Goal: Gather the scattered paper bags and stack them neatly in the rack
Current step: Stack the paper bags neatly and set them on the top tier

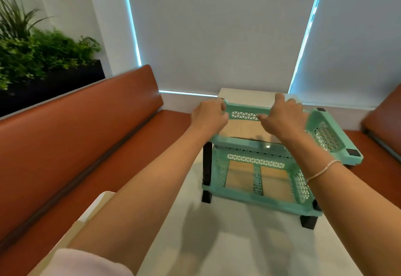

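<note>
A teal plastic two-tier rack (256, 197) with black legs stands on the white table (227, 243). My left hand (209, 116) grips the top tier's far left corner. My right hand (282, 116) holds the top tier's far rim, fingers curled over it. A pale paper bag (243, 128) lies flat in the top tier between my hands. Brown paper bags (274, 181) lie flat in the bottom tier, seen through the frame. The picture is slightly blurred.
An orange-brown padded bench (76, 137) runs along the left of the table, and another bench (384, 119) shows at the right edge. Grey roller blinds (217, 33) hang behind. Green plants in a black planter (43, 54) sit at the upper left.
</note>
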A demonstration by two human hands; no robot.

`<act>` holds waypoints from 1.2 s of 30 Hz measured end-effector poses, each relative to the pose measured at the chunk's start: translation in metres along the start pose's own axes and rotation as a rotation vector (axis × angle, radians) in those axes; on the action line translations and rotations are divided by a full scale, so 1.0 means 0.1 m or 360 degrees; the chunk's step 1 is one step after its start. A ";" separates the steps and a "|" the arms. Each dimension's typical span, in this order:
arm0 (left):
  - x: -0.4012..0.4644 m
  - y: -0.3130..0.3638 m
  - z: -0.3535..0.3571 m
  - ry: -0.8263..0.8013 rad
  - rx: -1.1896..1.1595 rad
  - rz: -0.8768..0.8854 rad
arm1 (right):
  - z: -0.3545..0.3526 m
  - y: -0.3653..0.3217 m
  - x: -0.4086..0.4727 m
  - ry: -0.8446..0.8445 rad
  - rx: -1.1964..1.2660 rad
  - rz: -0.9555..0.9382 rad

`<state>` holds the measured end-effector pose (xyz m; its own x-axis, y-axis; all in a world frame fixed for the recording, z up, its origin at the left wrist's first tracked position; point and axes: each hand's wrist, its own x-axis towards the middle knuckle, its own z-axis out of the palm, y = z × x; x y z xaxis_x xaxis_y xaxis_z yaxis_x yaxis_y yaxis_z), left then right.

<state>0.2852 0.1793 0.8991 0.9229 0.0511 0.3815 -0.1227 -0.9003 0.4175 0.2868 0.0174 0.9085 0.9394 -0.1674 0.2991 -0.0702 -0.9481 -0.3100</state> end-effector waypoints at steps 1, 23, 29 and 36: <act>-0.06 -0.09 -0.05 0.0025 -0.0114 -0.0046 | -0.03 -0.12 -0.07 0.0013 0.0076 -0.0064; -2.08 -4.45 -0.39 -0.0191 -0.0432 -0.1402 | 2.92 -2.91 -2.14 -0.1028 0.0686 -0.0312; -2.60 -5.60 0.09 -0.0547 -0.0173 -0.1716 | 4.09 -3.33 -2.74 -0.1580 0.0703 0.0145; -3.08 -6.42 0.58 -0.0900 -0.0081 -0.1684 | 5.20 -3.59 -3.41 -0.1902 0.1046 0.0911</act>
<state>0.1009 0.7168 0.4653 0.6029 0.5465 -0.5812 0.7905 -0.5077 0.3427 0.1663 0.5551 0.4482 0.5727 0.1582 -0.8043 -0.6633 -0.4871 -0.5681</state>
